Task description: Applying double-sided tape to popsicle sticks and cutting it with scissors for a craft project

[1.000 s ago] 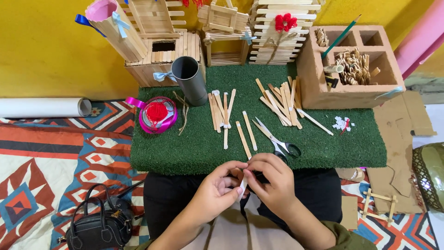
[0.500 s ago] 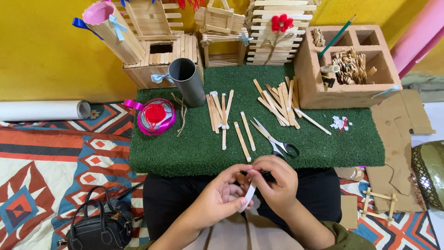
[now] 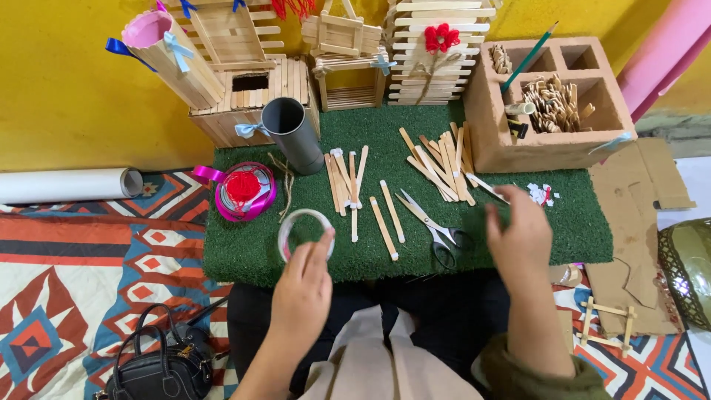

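The left hand (image 3: 302, 289) is pinching a clear round tape roll (image 3: 304, 232) over the green turf mat (image 3: 563, 222). The right hand (image 3: 518, 237) is hovering loosely open, empty, beside the steel scissors (image 3: 433, 222) on that mat.

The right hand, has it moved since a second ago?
Yes. The right hand has moved right and away from the body, from beside the left hand to the green mat right of the scissors.

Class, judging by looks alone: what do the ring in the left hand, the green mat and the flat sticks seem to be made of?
Ring: likely clear plastic tape, glossy and see-through.
Green mat: probably synthetic turf, with a short fuzzy pile.
Flat sticks: pale, matte wood, by their colour.
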